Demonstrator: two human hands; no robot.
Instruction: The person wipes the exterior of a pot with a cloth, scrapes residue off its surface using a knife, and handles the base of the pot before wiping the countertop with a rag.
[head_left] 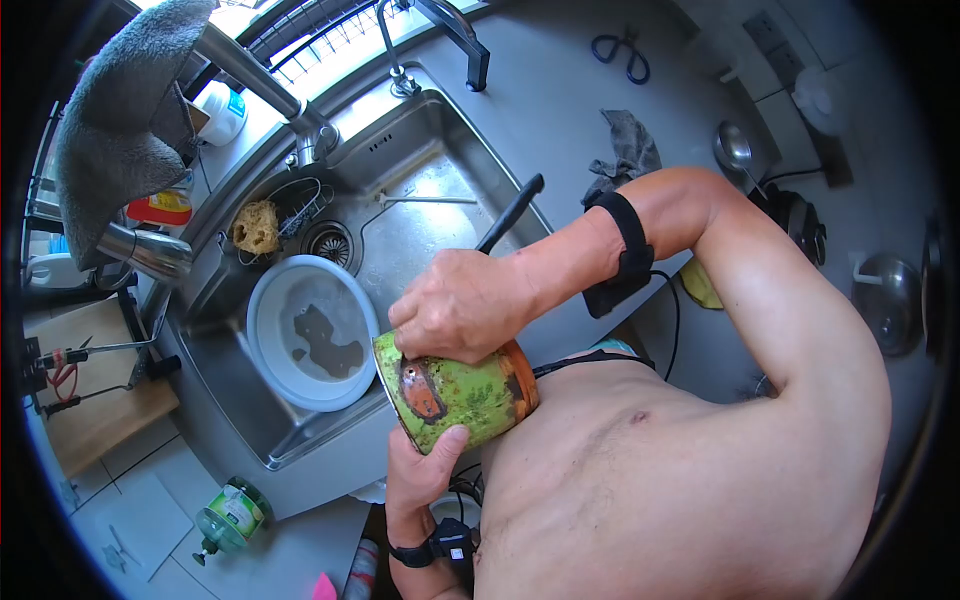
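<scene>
A worn green pot (465,395) with scorched, rust-coloured patches is tilted with its rim toward the sink and its base close against the belly. My left hand (418,468) grips it from below, thumb on the outer wall. At the pot's upper side, my right hand (455,305) is closed, and a long black handle (510,212) sticks out behind it. The tool's working end is hidden by the hand and pot. Just left of the pot, a pale blue basin (262,335) with murky water and dark residue sits in the steel sink (420,215).
A sponge (256,228) rests in a wire caddy by the drain. Above the sink stand a large faucet (262,85) and a slim tap (400,80). Scissors (622,58), a grey cloth (625,150) and a ladle (733,147) lie on the counter. A green soap bottle (232,515) is lower left.
</scene>
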